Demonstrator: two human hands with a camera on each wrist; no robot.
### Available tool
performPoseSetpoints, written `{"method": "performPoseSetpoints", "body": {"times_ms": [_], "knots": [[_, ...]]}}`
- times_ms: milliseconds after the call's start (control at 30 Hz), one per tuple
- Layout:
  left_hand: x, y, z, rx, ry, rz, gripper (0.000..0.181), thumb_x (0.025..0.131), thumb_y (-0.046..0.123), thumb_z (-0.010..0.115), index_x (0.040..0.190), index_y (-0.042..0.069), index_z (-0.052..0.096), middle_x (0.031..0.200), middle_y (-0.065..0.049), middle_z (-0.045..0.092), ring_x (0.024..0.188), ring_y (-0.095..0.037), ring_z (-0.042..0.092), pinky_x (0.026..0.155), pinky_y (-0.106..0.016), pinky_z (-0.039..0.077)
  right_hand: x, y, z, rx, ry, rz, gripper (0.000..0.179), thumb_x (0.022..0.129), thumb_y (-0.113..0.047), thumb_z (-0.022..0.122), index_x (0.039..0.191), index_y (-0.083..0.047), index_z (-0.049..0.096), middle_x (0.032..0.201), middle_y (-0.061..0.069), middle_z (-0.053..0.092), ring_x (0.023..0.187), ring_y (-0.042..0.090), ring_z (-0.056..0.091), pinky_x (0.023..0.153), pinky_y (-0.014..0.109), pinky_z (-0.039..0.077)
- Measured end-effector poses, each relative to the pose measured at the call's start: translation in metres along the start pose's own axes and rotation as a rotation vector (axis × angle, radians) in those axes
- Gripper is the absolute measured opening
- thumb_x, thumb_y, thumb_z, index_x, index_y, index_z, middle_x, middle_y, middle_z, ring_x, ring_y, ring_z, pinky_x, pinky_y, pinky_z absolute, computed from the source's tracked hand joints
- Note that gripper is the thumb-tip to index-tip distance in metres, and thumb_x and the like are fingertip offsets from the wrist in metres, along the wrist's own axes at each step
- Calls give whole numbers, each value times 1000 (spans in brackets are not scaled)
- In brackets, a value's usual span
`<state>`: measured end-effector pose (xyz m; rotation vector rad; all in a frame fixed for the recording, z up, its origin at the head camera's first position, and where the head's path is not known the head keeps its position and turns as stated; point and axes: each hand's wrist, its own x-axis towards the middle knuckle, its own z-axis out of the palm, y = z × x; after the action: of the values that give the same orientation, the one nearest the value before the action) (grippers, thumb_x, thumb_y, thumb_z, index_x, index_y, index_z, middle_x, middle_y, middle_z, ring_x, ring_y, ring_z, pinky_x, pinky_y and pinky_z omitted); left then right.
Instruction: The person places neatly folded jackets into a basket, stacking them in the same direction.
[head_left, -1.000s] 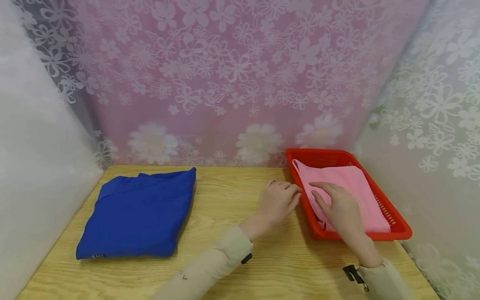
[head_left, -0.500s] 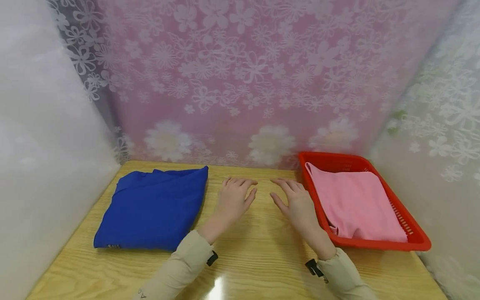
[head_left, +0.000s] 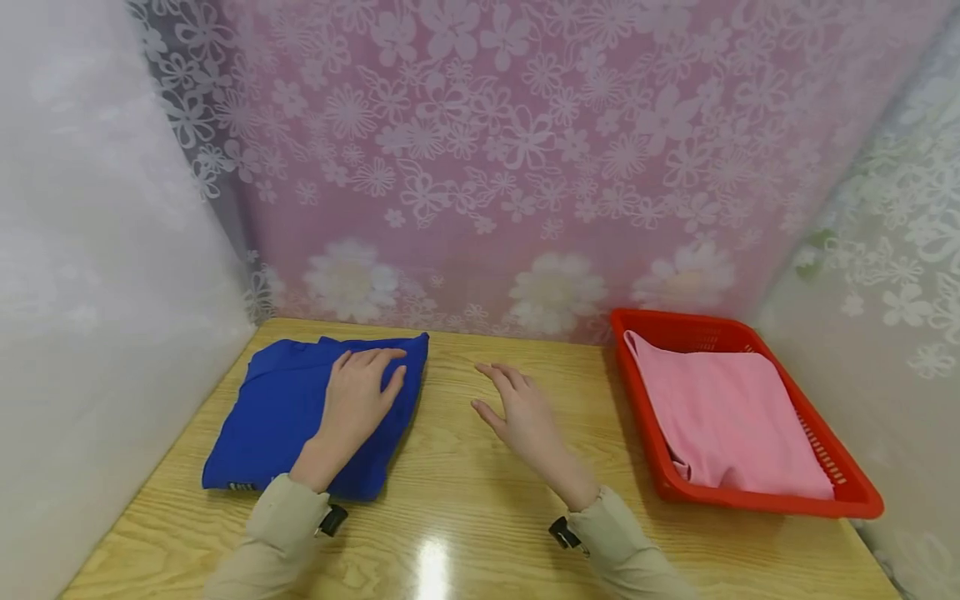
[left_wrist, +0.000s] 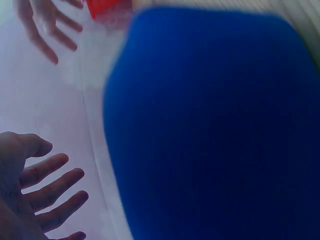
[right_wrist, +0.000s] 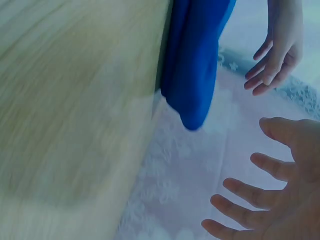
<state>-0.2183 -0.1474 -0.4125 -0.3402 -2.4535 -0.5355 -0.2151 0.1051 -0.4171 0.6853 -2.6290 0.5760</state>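
A folded blue cloth (head_left: 277, 417) lies on the left of the wooden table. In the head view my left hand (head_left: 356, 396) is over its right half, and the left wrist view shows the fingers spread and holding nothing, with the blue cloth (left_wrist: 215, 125) filling most of that frame. My right hand (head_left: 525, 421) hovers above the table to the right of the cloth, fingers apart and nothing in them. From the right wrist, the spread right hand (right_wrist: 270, 195) faces the near edge of the blue cloth (right_wrist: 195, 65).
A red plastic basket (head_left: 645, 417) with slotted sides stands at the table's right, a folded pink cloth (head_left: 735, 417) inside it. Bare wood (head_left: 465, 467) of the table shows between basket and blue cloth. Flowered curtains (head_left: 480, 167) close off the back and sides.
Both hands have moved left, away from the red basket; the left hand came over the blue cloth and the right hand to mid-table. The head view has turned slightly left.
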Motion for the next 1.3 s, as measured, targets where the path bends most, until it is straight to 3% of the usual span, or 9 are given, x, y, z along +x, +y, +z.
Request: {"method": "performPoseSetpoints", "body": {"times_ms": [200,333,500,700,833,967,1300], "knots": [[-16,-48,-27,51,9,-85,27,94,16,73,119,5,73,113,-20,73,108,-43,65,105,-66,38,9,-21,22,90,-106,10,57,97,-34,70,148,-16,51,138,17,59,117,41,61,92,57,53],[-28,-76,-43,63,1,-110,32,93,14,73,123,2,70,114,-25,71,103,-46,65,95,-65,46,13,-33,36,226,-195,40,59,100,-32,67,151,-14,47,141,19,57,111,40,65,90,56,53],[-45,-108,-58,21,-91,-195,39,97,13,69,133,-2,62,126,-33,61,107,-52,60,86,-65,48,15,-44,51,466,-337,109,64,102,-35,63,157,-13,39,148,20,52,116,40,64,94,55,53],[-64,-142,-76,-77,-213,-307,46,103,18,60,140,-8,52,137,-40,48,122,-59,48,96,-70,41,18,-52,69,728,-471,237,66,103,-34,61,160,-15,33,141,25,55,123,38,61,94,50,54],[-69,-154,-85,-142,-351,-371,56,107,32,52,146,-8,47,144,-41,42,123,-60,48,95,-70,43,22,-58,79,868,-517,277,68,103,-25,62,161,-10,28,133,28,60,112,38,67,86,48,56],[-71,-161,-88,-167,-447,-423,62,107,42,49,148,-5,46,145,-41,40,124,-59,50,93,-68,46,24,-65,86,922,-541,283,74,102,-19,64,162,-9,21,134,28,57,98,34,71,82,46,57],[-71,-166,-85,-160,-465,-406,60,107,41,51,145,-5,50,143,-41,43,121,-61,50,92,-67,47,25,-71,91,928,-507,338,77,99,-14,68,162,-12,24,135,29,55,93,37,71,81,48,59]]}}
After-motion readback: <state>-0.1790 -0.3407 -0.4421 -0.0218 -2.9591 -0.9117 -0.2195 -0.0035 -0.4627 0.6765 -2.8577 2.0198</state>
